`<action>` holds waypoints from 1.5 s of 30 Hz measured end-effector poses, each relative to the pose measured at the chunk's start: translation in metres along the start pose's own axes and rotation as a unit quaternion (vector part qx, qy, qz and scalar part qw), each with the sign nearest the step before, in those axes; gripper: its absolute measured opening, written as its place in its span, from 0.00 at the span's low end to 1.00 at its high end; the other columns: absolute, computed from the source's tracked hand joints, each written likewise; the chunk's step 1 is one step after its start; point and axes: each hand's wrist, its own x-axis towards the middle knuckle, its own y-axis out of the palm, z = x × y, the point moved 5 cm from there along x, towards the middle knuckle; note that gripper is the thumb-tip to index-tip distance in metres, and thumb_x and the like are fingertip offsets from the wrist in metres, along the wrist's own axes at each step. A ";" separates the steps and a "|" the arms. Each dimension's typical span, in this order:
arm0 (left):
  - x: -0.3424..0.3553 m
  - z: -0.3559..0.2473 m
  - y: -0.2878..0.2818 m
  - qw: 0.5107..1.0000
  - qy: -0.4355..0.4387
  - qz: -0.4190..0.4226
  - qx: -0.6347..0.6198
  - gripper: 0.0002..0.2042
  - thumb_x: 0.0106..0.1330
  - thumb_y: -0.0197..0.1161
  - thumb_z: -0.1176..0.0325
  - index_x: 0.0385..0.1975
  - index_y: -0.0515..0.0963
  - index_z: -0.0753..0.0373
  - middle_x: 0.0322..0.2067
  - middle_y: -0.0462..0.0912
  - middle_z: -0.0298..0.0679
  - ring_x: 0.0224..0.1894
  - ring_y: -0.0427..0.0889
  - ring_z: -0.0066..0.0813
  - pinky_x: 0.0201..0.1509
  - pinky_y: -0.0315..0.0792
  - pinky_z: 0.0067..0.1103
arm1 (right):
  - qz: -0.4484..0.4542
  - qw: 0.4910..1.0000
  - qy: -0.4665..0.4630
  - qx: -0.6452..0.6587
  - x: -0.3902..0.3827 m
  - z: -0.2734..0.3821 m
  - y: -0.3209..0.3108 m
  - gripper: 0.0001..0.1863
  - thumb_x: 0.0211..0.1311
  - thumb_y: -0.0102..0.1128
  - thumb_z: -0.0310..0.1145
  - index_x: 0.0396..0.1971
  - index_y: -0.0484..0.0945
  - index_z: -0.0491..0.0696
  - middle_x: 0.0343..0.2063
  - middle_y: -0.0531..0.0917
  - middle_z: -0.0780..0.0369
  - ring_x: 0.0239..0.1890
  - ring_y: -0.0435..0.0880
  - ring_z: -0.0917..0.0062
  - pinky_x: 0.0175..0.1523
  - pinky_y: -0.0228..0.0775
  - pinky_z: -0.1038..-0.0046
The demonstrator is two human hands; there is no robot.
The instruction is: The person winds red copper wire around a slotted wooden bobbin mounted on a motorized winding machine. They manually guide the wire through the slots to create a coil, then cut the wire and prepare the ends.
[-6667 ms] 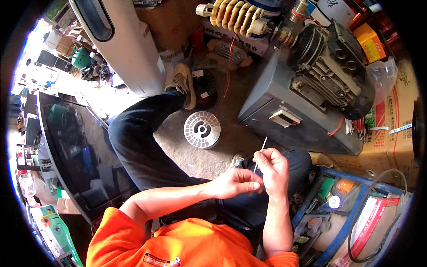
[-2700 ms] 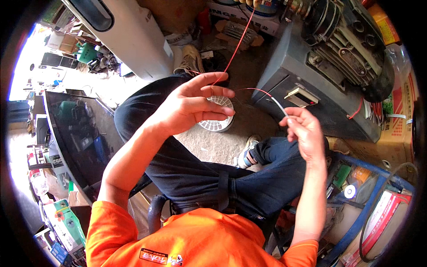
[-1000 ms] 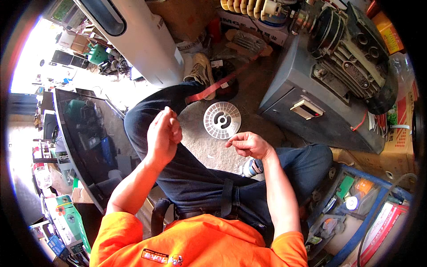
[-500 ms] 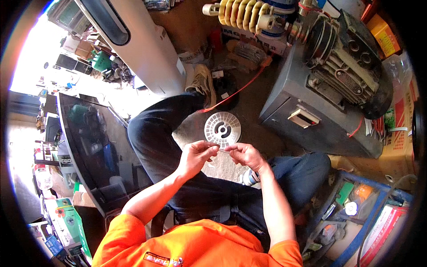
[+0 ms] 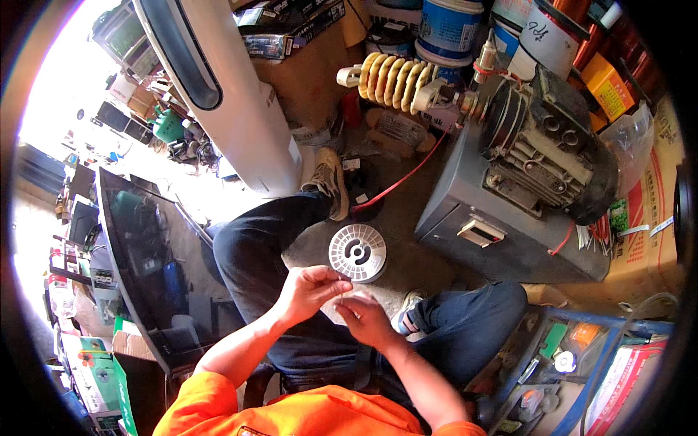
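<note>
My left hand (image 5: 309,294) is closed in a pinch, thumb against forefinger. Something small and dark shows at its fingertips, too little to name. Just below and to the right is my right hand (image 5: 369,323), its fingers bent and partly smeared by motion. Whether anything is between them does not show. Both hands are in front of my lap, close together. Beyond them a white slotted spool (image 5: 356,251) lies flat on the floor between my legs.
A dark panel like a screen (image 5: 171,269) leans at my left. To the right, a motor (image 5: 545,163) with a yellow spring (image 5: 396,81) rests on a grey metal cabinet (image 5: 465,211). A red cord (image 5: 407,178) crosses the floor. A blue-edged tray (image 5: 534,330) of small parts stands lower right.
My right hand has moved left and down, its fingers now below the left hand's. The left hand keeps its pinch. The view has tilted, so the surroundings sit lower.
</note>
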 end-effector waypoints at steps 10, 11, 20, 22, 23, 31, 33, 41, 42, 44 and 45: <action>0.058 -0.118 0.016 0.993 0.087 0.035 -0.066 0.12 0.60 0.66 0.64 0.33 0.80 0.68 0.23 0.80 0.33 0.27 0.76 0.14 0.31 0.71 0.14 | 0.099 0.970 0.105 -0.194 -0.030 -0.064 0.044 0.07 0.54 0.52 0.32 0.24 0.80 0.50 0.26 0.82 0.58 0.32 0.79 0.60 0.42 0.69 0.61; 0.064 -0.128 0.014 0.992 0.088 0.027 -0.086 0.11 0.60 0.66 0.65 0.31 0.80 0.68 0.23 0.80 0.33 0.26 0.76 0.15 0.31 0.71 0.14 | 0.105 0.967 0.120 -0.200 -0.029 -0.065 0.044 0.08 0.54 0.52 0.33 0.25 0.80 0.50 0.29 0.82 0.59 0.34 0.79 0.60 0.42 0.69 0.61; 0.121 -0.227 0.026 0.973 0.198 -0.022 0.116 0.12 0.62 0.62 0.64 0.29 0.80 0.69 0.19 0.81 0.35 0.21 0.76 0.14 0.25 0.71 0.14 | 0.114 0.942 0.179 -0.259 -0.016 -0.090 0.027 0.14 0.60 0.43 0.36 0.27 0.79 0.50 0.31 0.82 0.58 0.37 0.79 0.62 0.44 0.68 0.60; 0.127 -0.244 0.033 0.955 0.223 -0.036 0.193 0.12 0.61 0.62 0.63 0.28 0.80 0.69 0.18 0.80 0.38 0.20 0.78 0.18 0.25 0.72 0.17 | 0.111 0.935 0.182 -0.283 -0.010 -0.085 0.017 0.13 0.60 0.43 0.36 0.27 0.79 0.50 0.31 0.82 0.58 0.37 0.79 0.62 0.43 0.69 0.60; 0.130 -0.250 0.037 0.943 0.235 -0.043 0.231 0.12 0.60 0.62 0.63 0.28 0.80 0.68 0.18 0.80 0.39 0.20 0.79 0.20 0.25 0.72 0.19 | 0.095 0.939 0.179 -0.278 -0.006 -0.081 0.011 0.13 0.60 0.43 0.36 0.26 0.79 0.50 0.30 0.82 0.58 0.36 0.79 0.62 0.42 0.69 0.59; 0.133 -0.272 0.036 0.810 0.395 -0.173 0.399 0.10 0.54 0.64 0.64 0.25 0.81 0.65 0.21 0.80 0.45 0.27 0.82 0.37 0.32 0.74 0.27 | 0.174 0.923 0.128 -0.319 -0.035 -0.106 0.031 0.11 0.57 0.50 0.39 0.25 0.80 0.52 0.28 0.82 0.60 0.35 0.80 0.64 0.39 0.70 0.59; 0.128 -0.284 0.031 0.710 0.508 -0.206 0.442 0.08 0.53 0.64 0.66 0.24 0.80 0.65 0.35 0.81 0.47 0.40 0.80 0.38 0.43 0.73 0.29 | 0.189 0.922 0.139 -0.307 -0.036 -0.109 0.033 0.11 0.57 0.51 0.40 0.25 0.80 0.52 0.29 0.82 0.59 0.35 0.80 0.64 0.38 0.70 0.59; 0.163 -0.268 0.007 0.887 0.344 -0.112 0.286 0.13 0.61 0.57 0.62 0.34 0.79 0.68 0.32 0.83 0.44 0.30 0.79 0.24 0.36 0.73 0.21 | 0.172 0.912 0.198 -0.314 -0.024 -0.108 0.017 0.12 0.58 0.49 0.41 0.27 0.79 0.51 0.32 0.82 0.57 0.39 0.80 0.61 0.43 0.70 0.58; 0.159 -0.267 0.009 0.881 0.349 -0.119 0.298 0.13 0.61 0.57 0.63 0.34 0.79 0.68 0.32 0.83 0.44 0.30 0.80 0.25 0.35 0.73 0.21 | 0.179 0.908 0.210 -0.316 -0.024 -0.114 0.014 0.13 0.58 0.50 0.42 0.30 0.79 0.50 0.34 0.81 0.57 0.40 0.79 0.60 0.45 0.69 0.58; 0.150 -0.264 0.011 0.868 0.355 -0.132 0.321 0.13 0.62 0.57 0.63 0.34 0.79 0.68 0.32 0.83 0.44 0.30 0.80 0.26 0.35 0.73 0.22 | 0.118 0.905 0.218 -0.346 -0.007 -0.091 -0.008 0.19 0.58 0.53 0.44 0.44 0.76 0.47 0.42 0.79 0.54 0.44 0.78 0.56 0.52 0.67 0.56; 0.148 -0.261 0.010 0.888 0.310 -0.119 0.318 0.12 0.61 0.59 0.64 0.34 0.79 0.69 0.36 0.83 0.45 0.36 0.81 0.28 0.40 0.72 0.23 | 0.127 0.917 0.253 -0.281 0.010 -0.080 -0.026 0.23 0.57 0.58 0.40 0.50 0.72 0.45 0.45 0.77 0.52 0.46 0.76 0.54 0.53 0.67 0.58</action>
